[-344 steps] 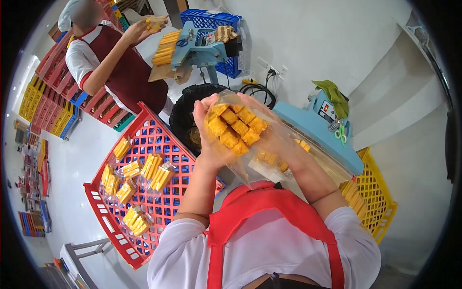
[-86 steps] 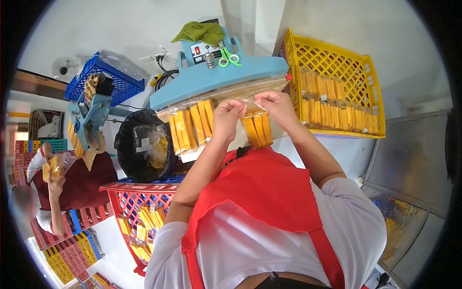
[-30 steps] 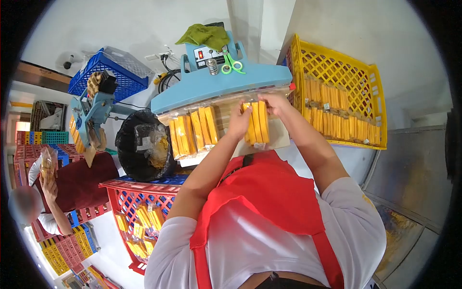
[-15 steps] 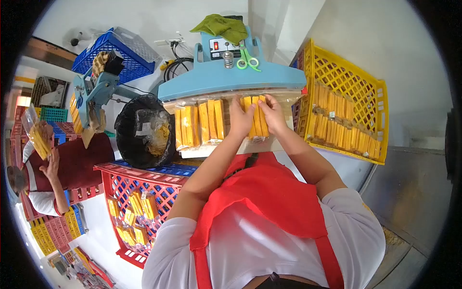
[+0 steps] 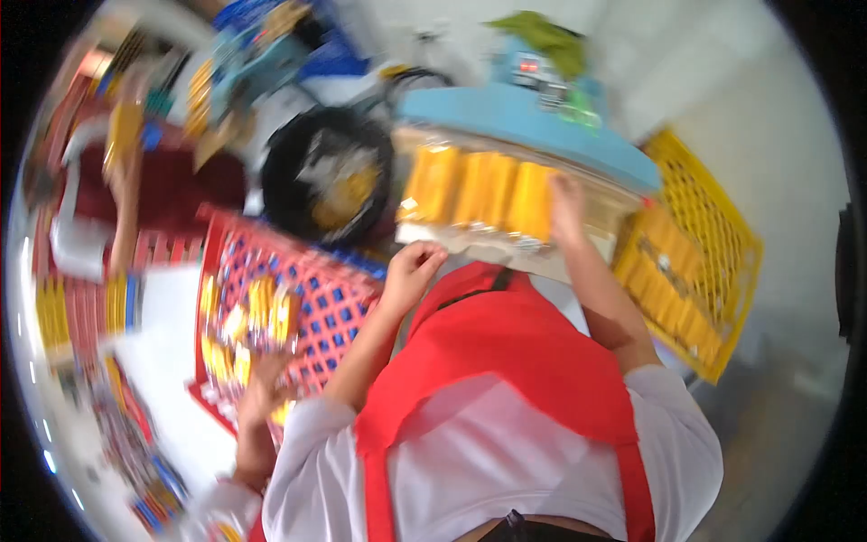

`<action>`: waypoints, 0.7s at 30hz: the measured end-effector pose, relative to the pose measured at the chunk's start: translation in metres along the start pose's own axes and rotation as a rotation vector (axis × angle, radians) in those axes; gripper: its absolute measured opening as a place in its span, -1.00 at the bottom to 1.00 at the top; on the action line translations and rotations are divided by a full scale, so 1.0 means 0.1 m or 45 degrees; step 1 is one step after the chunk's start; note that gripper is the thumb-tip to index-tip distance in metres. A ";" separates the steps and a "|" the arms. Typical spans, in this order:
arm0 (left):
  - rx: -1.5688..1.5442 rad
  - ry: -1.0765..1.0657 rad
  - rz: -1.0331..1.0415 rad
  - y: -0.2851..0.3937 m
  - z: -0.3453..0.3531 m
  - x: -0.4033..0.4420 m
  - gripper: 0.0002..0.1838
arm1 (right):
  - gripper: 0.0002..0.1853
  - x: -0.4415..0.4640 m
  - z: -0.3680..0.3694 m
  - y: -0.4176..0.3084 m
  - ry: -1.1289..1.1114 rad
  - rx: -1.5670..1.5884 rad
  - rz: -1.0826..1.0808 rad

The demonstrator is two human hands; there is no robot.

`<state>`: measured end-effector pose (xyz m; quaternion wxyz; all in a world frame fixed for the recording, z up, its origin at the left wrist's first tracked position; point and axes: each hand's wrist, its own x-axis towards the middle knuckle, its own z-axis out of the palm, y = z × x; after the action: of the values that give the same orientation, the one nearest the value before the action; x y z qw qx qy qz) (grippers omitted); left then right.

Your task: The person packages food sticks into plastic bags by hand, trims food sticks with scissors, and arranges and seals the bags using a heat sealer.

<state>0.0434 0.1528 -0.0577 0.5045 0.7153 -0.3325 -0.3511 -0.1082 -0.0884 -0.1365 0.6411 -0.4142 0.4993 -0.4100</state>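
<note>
Three clear bags of yellow sticks lie side by side on the ledge of a blue sealing machine [image 5: 533,122]: a left bag [image 5: 432,183], a middle bag [image 5: 485,191] and a right bag [image 5: 531,203]. My right hand [image 5: 567,212] is at the right edge of the right bag, its blurred fingers closed on the upper corner. My left hand [image 5: 414,271] is apart from the bags, just below the ledge's front left corner. Its fingers are curled in, and nothing shows in them.
A red crate [image 5: 339,303] with bagged yellow sticks stands left; another person's hand [image 5: 262,388] reaches into it. A black-lined bin [image 5: 280,172] holds scraps and plastic. At right, a yellow crate [image 5: 745,262] holds more bags. Another person [image 5: 181,181] works at far left.
My left hand has come off the right bag and moved left and down; my right hand stays at that bag. The view has turned left and blurred. Another person's hand has appeared at the red crate.
</note>
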 end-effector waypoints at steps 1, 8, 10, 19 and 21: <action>0.072 0.101 0.052 -0.12 -0.12 -0.04 -0.83 | -0.53 0.06 -0.01 0.04 -0.031 -0.117 0.002; 0.162 0.481 0.041 -0.25 -0.62 -0.30 -0.75 | -0.65 -0.20 0.16 -0.35 -0.196 -0.019 0.009; 0.127 0.552 0.062 -0.36 -0.63 -0.34 -0.73 | -0.67 -0.17 0.16 -0.38 -0.198 0.012 0.086; 0.062 0.525 -0.067 -0.62 -0.49 -0.52 -0.71 | -0.71 -0.13 0.18 -0.36 -0.242 0.099 0.142; 0.102 0.514 -0.039 -0.63 -0.46 -0.51 -0.71 | -0.72 -0.12 0.16 -0.34 -0.284 0.120 0.156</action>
<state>0.0627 0.2344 -0.0976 0.5266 0.7956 -0.2274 -0.1948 -0.0979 -0.0859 -0.0981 0.7352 -0.3954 0.4295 -0.3445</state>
